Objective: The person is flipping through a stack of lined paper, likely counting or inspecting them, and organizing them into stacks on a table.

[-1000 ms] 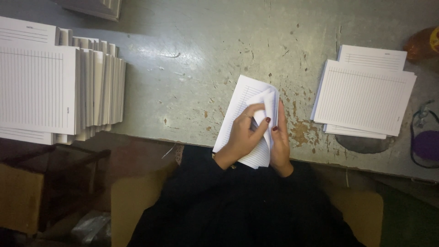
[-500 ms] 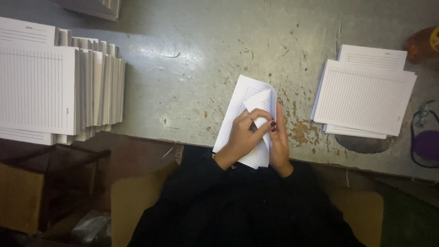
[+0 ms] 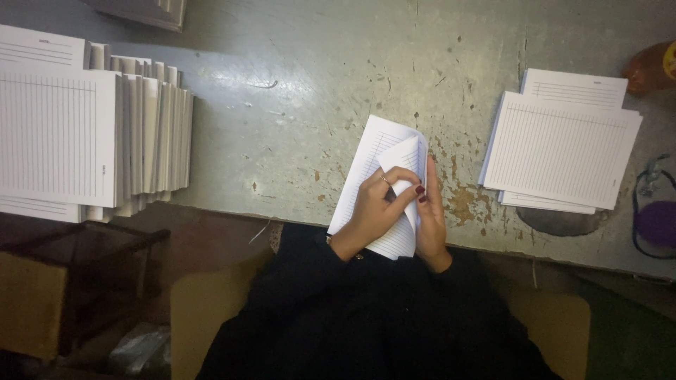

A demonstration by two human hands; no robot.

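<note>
A small sheaf of white lined paper [image 3: 377, 158] lies at the near edge of the worn grey-green table [image 3: 303, 105], right in front of me. My left hand [image 3: 373, 211] rests on top of it, its fingers curled over a sheet that is folded up and over toward the right. My right hand [image 3: 432, 211] stands on edge along the sheaf's right side, fingers straight and pressed against the fold. Both hands touch the same paper.
A tall pile of folded lined sheets [image 3: 84, 134] fills the table's left end. A flat stack of lined sheets [image 3: 563, 148] lies at the right. Farther right are an orange object [image 3: 651, 67] and a purple round thing with a cord [image 3: 658, 222]. A wooden frame [image 3: 77, 281] stands below left.
The raised sheet has been folded further down and to the right under my left fingers. My right hand has stayed along the right edge. The stacks have not moved.
</note>
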